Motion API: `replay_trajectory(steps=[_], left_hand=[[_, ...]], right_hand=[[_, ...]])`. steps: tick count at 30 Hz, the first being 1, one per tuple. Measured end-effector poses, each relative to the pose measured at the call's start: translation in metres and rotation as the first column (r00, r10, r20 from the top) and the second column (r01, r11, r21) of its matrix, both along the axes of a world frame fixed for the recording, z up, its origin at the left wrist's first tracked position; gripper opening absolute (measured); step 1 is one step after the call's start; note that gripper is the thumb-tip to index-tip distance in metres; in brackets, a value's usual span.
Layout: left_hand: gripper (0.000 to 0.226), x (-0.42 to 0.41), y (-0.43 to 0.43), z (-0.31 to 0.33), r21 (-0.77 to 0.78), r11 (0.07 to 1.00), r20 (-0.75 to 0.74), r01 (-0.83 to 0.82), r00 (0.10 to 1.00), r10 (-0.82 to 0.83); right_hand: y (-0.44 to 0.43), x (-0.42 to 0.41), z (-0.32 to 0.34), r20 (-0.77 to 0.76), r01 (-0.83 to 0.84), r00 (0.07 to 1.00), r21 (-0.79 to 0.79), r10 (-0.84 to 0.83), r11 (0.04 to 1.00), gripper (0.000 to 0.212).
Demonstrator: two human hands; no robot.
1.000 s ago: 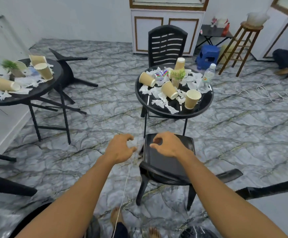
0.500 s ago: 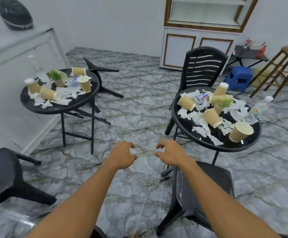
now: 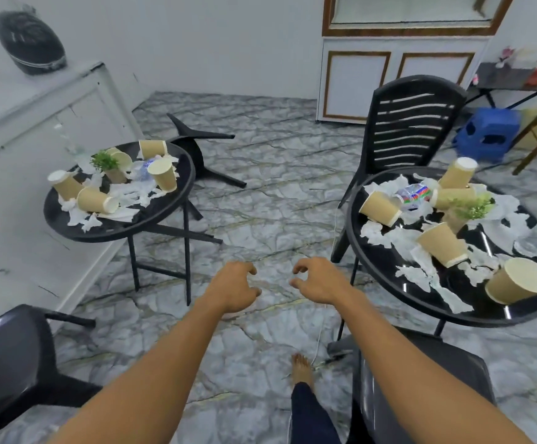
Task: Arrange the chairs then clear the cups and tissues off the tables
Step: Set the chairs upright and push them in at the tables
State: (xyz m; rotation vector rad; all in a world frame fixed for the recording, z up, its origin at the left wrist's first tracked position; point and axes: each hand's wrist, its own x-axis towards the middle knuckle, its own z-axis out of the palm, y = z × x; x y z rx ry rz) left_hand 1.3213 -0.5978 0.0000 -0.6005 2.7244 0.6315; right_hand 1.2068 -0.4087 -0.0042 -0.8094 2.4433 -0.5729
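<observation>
My left hand [image 3: 233,288] and my right hand [image 3: 318,280] hover empty over the floor between two round black tables, fingers curled apart. The left table [image 3: 116,227] and the right table [image 3: 385,267] each carry several tan paper cups and crumpled white tissues. One black chair [image 3: 411,123] stands upright behind the right table. Another chair [image 3: 196,149] lies tipped over behind the left table. A chair seat [image 3: 421,379] sits under my right forearm, and a further black chair [image 3: 7,363] lies at the lower left.
A white cabinet [image 3: 398,78] stands against the back wall, a blue stool [image 3: 488,133] and a wooden stool at far right. A white counter [image 3: 36,123] runs along the left wall. A thin white cord [image 3: 320,331] trails across the marble floor by my bare foot [image 3: 301,370].
My view has swung left and my hands have left the chair seat, which now sits under my right forearm. Both hands stay empty.
</observation>
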Motion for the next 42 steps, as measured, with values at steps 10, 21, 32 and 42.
replay_trajectory(steps=[10,21,32,42], left_hand=[[0.055,-0.176,-0.077,0.006,-0.076,0.996,0.087,-0.041,0.995,0.048],[0.054,-0.285,-0.148,0.004,0.009,0.992,0.049,-0.127,0.991,0.127],[0.051,-0.410,-0.236,-0.015,0.063,0.993,0.039,-0.099,0.995,0.096],[0.048,-0.552,-0.314,-0.007,0.062,0.998,0.009,0.014,1.000,-0.015]], right_hand=[[-0.102,-0.181,-0.003,0.009,-0.140,0.990,0.100,0.140,0.985,0.041],[-0.161,-0.300,0.014,-0.007,-0.237,0.969,0.250,0.247,0.939,0.036],[-0.254,-0.419,-0.001,0.018,-0.199,0.979,0.263,0.202,0.944,0.043],[-0.323,-0.544,0.015,0.000,-0.060,0.998,0.196,0.061,0.979,0.042]])
